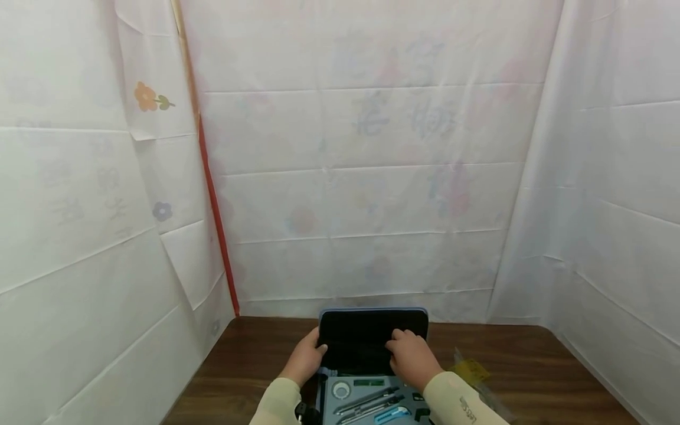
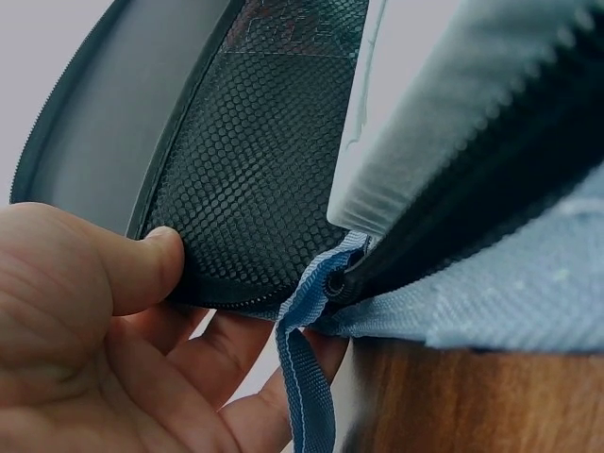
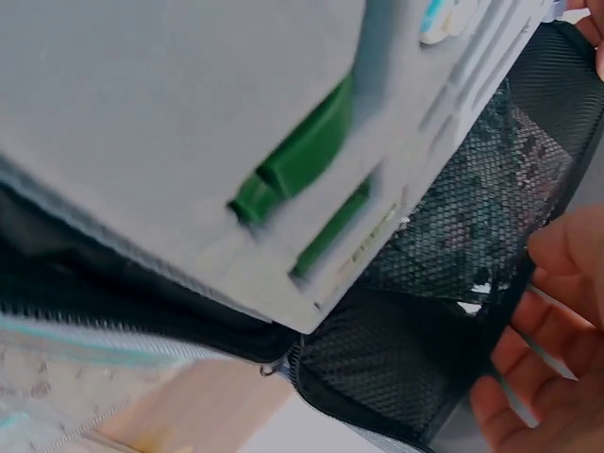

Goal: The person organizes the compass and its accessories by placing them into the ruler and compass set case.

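A zippered case stands unfolded on the table, its dark-lined lid [image 1: 350,330] raised at the back. My left hand [image 1: 304,357] pinches the lid's left edge, thumb inside and fingers behind. A blue strap [image 2: 307,321] hangs beside those fingers. My right hand [image 1: 414,357] is at the lid's right half, its thumb and fingers gripping the band of the black mesh pocket [image 3: 462,189]. Something printed shows through the mesh. In front lies a grey tray [image 1: 379,387] with a round white piece [image 1: 341,389], slim metallic tools [image 1: 366,402], a blue cutter [image 1: 392,414] and a green piece [image 3: 307,146].
A clear plastic bag with a yellow patch [image 1: 471,372] lies on the wooden table [image 1: 536,366], right of my right forearm. Some small black object [image 1: 307,412] sits left of the case. White sheets [image 1: 372,206] enclose the back and sides.
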Tool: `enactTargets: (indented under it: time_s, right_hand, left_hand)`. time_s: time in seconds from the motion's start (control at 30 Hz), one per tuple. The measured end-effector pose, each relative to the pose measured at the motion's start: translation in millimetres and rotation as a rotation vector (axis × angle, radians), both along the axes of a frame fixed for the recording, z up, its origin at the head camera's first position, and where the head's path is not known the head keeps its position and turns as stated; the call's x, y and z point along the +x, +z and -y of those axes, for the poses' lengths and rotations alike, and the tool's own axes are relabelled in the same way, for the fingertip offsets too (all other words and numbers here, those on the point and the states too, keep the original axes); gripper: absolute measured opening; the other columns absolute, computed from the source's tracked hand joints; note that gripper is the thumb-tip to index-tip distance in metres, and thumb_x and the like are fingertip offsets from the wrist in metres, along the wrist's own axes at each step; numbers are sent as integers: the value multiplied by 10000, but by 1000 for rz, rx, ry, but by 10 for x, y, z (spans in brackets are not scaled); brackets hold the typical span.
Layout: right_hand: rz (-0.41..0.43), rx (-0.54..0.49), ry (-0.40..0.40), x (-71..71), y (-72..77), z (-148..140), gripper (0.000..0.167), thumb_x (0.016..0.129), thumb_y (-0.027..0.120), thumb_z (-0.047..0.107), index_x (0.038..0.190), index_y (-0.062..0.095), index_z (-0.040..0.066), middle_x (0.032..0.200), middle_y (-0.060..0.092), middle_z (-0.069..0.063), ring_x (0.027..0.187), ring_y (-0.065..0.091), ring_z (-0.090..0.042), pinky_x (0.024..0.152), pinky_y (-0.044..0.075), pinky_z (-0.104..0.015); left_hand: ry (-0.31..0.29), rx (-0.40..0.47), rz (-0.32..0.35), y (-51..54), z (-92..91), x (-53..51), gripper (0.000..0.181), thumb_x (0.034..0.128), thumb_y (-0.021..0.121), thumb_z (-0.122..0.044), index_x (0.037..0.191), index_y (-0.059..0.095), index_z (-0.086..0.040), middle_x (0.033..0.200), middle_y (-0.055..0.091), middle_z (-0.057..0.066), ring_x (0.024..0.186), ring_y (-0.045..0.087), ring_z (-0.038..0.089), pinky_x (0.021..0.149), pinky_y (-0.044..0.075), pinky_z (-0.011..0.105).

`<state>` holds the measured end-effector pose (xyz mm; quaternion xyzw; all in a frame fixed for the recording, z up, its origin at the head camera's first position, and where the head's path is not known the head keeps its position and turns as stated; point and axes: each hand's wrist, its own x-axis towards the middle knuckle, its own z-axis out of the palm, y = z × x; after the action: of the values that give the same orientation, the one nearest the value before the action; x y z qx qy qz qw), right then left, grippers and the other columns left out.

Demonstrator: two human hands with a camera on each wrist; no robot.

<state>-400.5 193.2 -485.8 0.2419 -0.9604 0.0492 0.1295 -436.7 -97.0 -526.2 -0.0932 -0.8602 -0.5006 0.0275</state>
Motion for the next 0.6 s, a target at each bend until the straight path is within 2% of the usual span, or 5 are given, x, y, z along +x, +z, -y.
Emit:
enactTargets:
  time_s: [0.27,0.5,0.6]
  right_hand:
    - [51,-13,4,75,75,-39,237,964,746,130,1197,790,130,1029,671,10,814,514,-139,740,517,-385]
    - [44,-26,11,120,93,-70,304,977,740,163,1279,755,134,1115,669,-9,887,537,-164,756,494,-396]
    - [89,-45,-7,148,108,-99,340,986,730,170,1325,734,146,1184,672,-20,982,577,-208,824,512,-452]
  left_hand:
    - [-6,-3,8,-5,25,-22,537,1063,596,-71,1588,497,-116,1593,535,199,1490,470,467,1149,402,701]
    - [-22,-9,8,-20,40,-42,527,1069,594,-86,1586,495,-116,1592,537,198,1486,476,465,1138,414,698]
    - [-31,-5,6,-23,39,-30,521,1071,593,-86,1582,498,-115,1591,538,199,1484,477,468,1136,416,700]
